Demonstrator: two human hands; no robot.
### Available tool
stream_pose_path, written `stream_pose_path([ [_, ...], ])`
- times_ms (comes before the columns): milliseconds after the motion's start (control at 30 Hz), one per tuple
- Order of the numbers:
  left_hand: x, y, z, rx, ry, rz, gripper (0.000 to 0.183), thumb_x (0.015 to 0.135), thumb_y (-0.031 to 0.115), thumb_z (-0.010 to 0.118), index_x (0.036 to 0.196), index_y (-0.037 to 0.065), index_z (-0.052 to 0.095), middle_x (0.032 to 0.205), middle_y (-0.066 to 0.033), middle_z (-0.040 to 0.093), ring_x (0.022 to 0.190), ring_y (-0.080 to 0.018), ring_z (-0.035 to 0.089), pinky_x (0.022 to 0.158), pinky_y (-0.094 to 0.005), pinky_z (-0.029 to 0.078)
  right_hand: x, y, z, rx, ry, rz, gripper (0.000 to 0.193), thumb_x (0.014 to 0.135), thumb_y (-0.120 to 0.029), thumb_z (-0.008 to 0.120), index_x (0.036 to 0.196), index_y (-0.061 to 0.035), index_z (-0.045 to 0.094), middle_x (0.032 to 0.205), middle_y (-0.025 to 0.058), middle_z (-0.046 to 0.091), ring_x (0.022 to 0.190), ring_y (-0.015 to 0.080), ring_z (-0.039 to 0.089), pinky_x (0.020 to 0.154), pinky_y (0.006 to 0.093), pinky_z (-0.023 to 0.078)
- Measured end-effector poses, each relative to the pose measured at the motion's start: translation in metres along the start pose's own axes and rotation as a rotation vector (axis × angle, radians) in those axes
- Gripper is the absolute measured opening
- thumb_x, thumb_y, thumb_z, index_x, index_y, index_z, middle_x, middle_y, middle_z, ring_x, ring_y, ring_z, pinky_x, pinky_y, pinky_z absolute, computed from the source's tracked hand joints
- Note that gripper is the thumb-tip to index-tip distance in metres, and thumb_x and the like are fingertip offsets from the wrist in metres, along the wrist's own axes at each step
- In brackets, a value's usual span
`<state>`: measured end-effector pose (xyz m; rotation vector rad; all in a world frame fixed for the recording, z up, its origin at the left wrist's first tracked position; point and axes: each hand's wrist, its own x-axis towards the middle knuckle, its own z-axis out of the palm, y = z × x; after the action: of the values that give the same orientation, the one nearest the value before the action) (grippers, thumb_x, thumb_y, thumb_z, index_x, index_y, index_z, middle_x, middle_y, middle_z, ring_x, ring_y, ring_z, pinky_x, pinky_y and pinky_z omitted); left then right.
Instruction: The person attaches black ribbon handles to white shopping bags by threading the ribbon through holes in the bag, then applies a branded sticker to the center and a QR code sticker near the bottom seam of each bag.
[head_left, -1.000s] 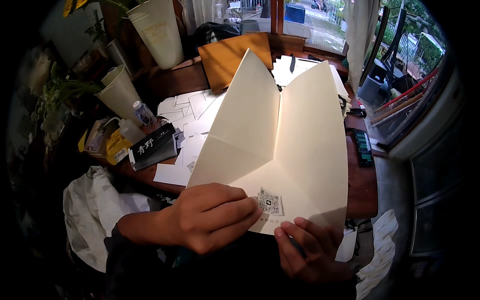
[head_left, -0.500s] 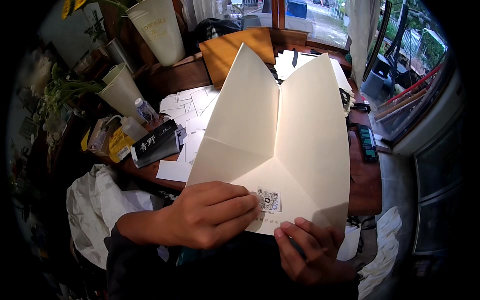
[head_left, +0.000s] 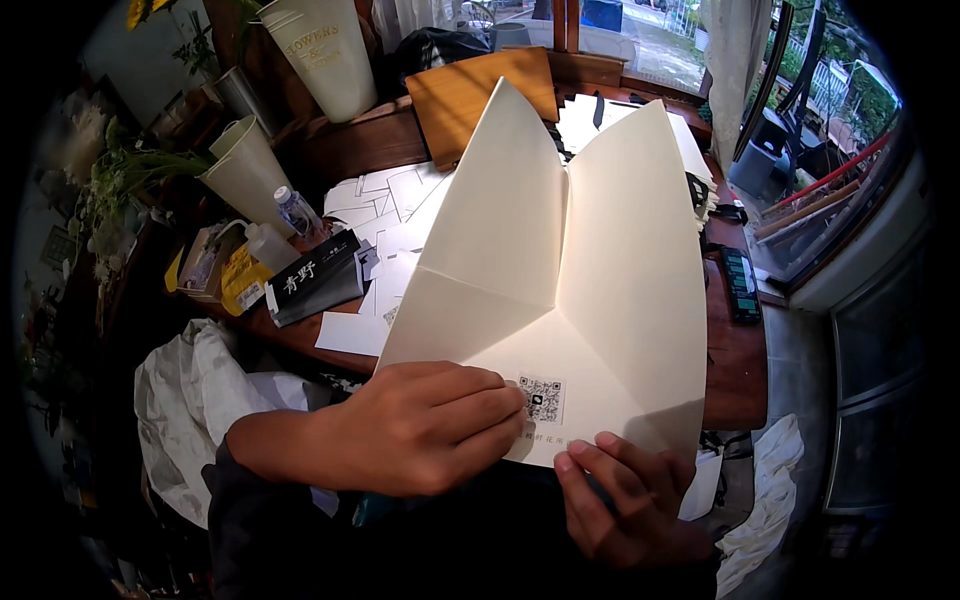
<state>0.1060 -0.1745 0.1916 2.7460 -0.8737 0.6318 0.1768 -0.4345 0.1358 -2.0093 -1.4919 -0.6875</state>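
A large cream paper bag (head_left: 640, 270), creased and with two peaked ends, leans away from me over the table. On its lower part lies a square black-and-white QR code sticker (head_left: 542, 400), above a line of small print. My left hand (head_left: 420, 430) is closed, its fingertips pinched at the sticker's left edge, hiding that edge. My right hand (head_left: 625, 495) grips the bag's lower edge, to the right of the sticker, with its fingers on the face and the thumb hidden.
White paper pieces (head_left: 350, 332) lie on the brown wooden table (head_left: 735, 385). At left are a black packet (head_left: 315, 280), a squeeze bottle (head_left: 268, 245), a clear bottle (head_left: 295, 210) and cream flower buckets (head_left: 245, 170). A stack of white bags (head_left: 590, 125) stands behind, a dark handheld device (head_left: 740, 285) at right.
The sticker now lies squarer to the bag, its right edge less tilted. My left fingers have moved slightly right. The view has shifted a little.
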Motion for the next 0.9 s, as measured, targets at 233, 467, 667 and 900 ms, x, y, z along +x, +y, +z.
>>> stream_pose_path([
  [233, 0.005, -0.004, -0.009, -0.076, -0.140, -0.003, 0.025, 0.080, 0.010, 0.077, 0.103, -0.002, 0.076, 0.110, -0.0156, 0.075, 0.098, -0.0266, 0.076, 0.081, -0.0359, 0.064, 0.000, 0.000, 0.000, -0.004, -0.003, -0.014, 0.029, 0.077, -0.005, 0.081, 0.105, -0.0119, 0.079, 0.115, 0.0017, 0.072, 0.107, 0.0212, 0.069, 0.098, 0.0389, 0.042],
  [467, 0.006, -0.002, -0.007, -0.053, -0.114, -0.029, 0.026, 0.080, 0.009, 0.076, 0.103, -0.002, 0.076, 0.107, -0.0151, 0.075, 0.093, -0.0256, 0.077, 0.079, -0.0365, 0.064, 0.001, -0.001, -0.001, 0.001, -0.025, -0.008, 0.028, 0.076, -0.005, 0.081, 0.104, -0.0111, 0.080, 0.115, 0.0019, 0.072, 0.108, 0.0210, 0.068, 0.096, 0.0396, 0.042],
  [667, 0.004, -0.001, 0.000, -0.048, 0.006, -0.045, 0.025, 0.078, 0.007, 0.074, 0.101, -0.004, 0.073, 0.102, -0.0148, 0.073, 0.090, -0.0243, 0.075, 0.073, -0.0344, 0.063, -0.002, 0.000, 0.001, -0.005, -0.005, -0.024, 0.027, 0.077, -0.005, 0.080, 0.104, -0.0108, 0.080, 0.116, 0.0025, 0.072, 0.109, 0.0213, 0.067, 0.096, 0.0400, 0.042],
  [900, 0.001, -0.004, 0.011, -0.039, 0.098, -0.079, 0.029, 0.075, 0.004, 0.073, 0.103, -0.005, 0.072, 0.098, -0.0132, 0.072, 0.084, -0.0238, 0.073, 0.062, -0.0308, 0.060, -0.002, -0.001, 0.004, -0.030, 0.022, -0.012, 0.015, 0.087, -0.016, 0.076, 0.100, -0.0136, 0.082, 0.109, -0.0004, 0.076, 0.104, 0.0171, 0.069, 0.102, 0.0379, 0.035],
])
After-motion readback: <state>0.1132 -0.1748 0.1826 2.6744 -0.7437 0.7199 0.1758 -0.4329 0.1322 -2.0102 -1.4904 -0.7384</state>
